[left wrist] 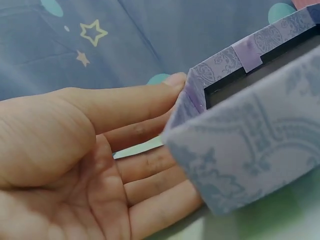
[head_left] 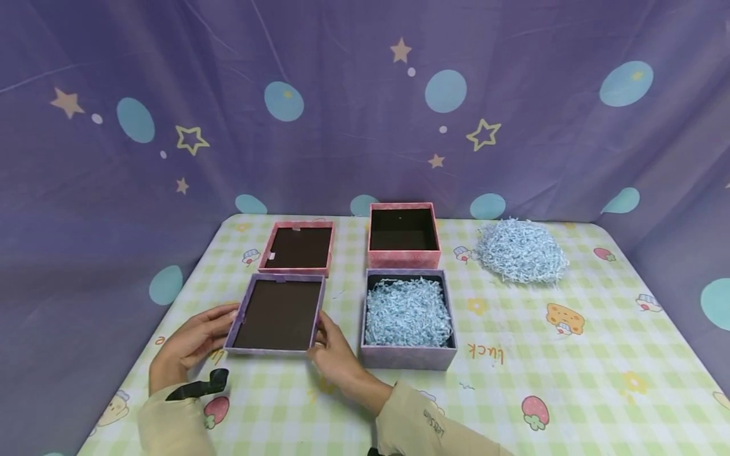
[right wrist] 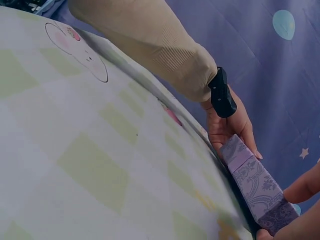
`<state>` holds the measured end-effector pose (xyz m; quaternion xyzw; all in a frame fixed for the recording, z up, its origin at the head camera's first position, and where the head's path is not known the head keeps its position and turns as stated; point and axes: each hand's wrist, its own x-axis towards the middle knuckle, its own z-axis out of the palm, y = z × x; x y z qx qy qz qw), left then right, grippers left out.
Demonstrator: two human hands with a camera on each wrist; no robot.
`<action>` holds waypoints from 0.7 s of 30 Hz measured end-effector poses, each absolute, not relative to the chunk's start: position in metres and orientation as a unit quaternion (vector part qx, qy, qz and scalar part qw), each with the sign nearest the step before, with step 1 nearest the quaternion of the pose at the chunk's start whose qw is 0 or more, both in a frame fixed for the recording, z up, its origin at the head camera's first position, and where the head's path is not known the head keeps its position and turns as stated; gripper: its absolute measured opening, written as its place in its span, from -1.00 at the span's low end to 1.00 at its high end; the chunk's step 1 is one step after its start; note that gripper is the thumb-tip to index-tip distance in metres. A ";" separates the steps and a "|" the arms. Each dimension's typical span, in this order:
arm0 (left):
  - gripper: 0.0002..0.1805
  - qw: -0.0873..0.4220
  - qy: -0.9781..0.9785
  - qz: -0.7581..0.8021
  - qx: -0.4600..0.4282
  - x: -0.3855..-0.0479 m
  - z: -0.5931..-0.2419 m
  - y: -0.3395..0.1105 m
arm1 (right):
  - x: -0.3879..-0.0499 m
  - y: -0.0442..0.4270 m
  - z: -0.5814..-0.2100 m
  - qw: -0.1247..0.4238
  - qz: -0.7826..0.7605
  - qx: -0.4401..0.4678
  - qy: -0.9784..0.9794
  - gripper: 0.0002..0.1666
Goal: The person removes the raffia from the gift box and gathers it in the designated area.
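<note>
A shallow purple box lid, dark inside and patterned outside, is held inner side up between both hands. At its left edge, the left hand has its thumb against the rim and its fingers reaching below, as the left wrist view shows. My right hand grips the lid's right side near the front corner. In the right wrist view the purple lid appears edge-on, with fingers at either end. Right of the hands stands a purple box filled with light blue shredded paper.
Behind the purple lid lies a pink lid, inner side up. An open pink box with a dark interior stands behind the purple box. A heap of blue shredded paper lies at the back right on the checked tablecloth.
</note>
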<state>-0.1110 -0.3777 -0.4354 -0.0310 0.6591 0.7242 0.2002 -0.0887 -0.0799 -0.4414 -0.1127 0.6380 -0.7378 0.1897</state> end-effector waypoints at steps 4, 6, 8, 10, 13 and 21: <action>-0.74 0.185 0.689 0.698 -0.067 -0.111 -0.432 -0.376 | -0.089 -0.081 -0.443 0.188 -0.731 -0.109 0.647 -0.05; -0.70 0.184 0.699 0.687 -0.075 -0.112 -0.430 -0.375 | -0.089 -0.081 -0.443 0.187 -0.729 -0.109 0.649 -0.04; -0.67 0.186 0.704 0.681 -0.079 -0.113 -0.427 -0.374 | -0.089 -0.082 -0.443 0.183 -0.731 -0.109 0.648 -0.03; -0.61 0.191 0.706 0.677 -0.077 -0.113 -0.425 -0.374 | -0.089 -0.082 -0.444 0.180 -0.729 -0.105 0.652 -0.02; -0.52 0.189 0.716 0.667 -0.081 -0.113 -0.422 -0.372 | -0.089 -0.083 -0.443 0.177 -0.722 -0.099 0.662 -0.02; -0.39 0.174 0.764 0.614 -0.095 -0.112 -0.418 -0.368 | -0.086 -0.084 -0.442 0.166 -0.706 -0.076 0.684 -0.03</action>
